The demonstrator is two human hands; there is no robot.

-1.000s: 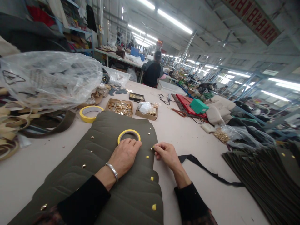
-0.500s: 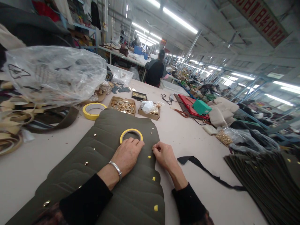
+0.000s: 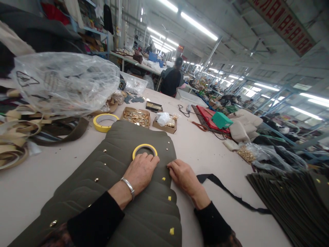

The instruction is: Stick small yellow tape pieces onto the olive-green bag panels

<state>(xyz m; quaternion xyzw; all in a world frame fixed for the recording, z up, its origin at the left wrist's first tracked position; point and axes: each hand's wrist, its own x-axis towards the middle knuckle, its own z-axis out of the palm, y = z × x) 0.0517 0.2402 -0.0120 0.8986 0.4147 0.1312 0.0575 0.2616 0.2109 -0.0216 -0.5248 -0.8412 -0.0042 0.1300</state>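
A quilted olive-green panel [image 3: 120,192] with gold studs lies on the table in front of me. My left hand [image 3: 141,171] rests flat on it, fingertips touching a small yellow tape roll [image 3: 144,150] that sits on the panel. My right hand [image 3: 183,175] presses its fingertips on the panel's right edge, near small yellow tape squares [image 3: 163,178]. I cannot tell whether anything is pinched under those fingers.
A larger yellow tape roll [image 3: 105,122], cardboard trays of gold hardware [image 3: 135,117] and a clear plastic bag [image 3: 64,82] sit behind the panel. A black strap [image 3: 226,193] and a stack of olive panels [image 3: 295,202] lie to the right. A person [image 3: 171,79] sits at the table's far end.
My right hand has lowered from a pinch at the panel's edge to pressing down on it. My left hand stays put. The view has shifted slightly.
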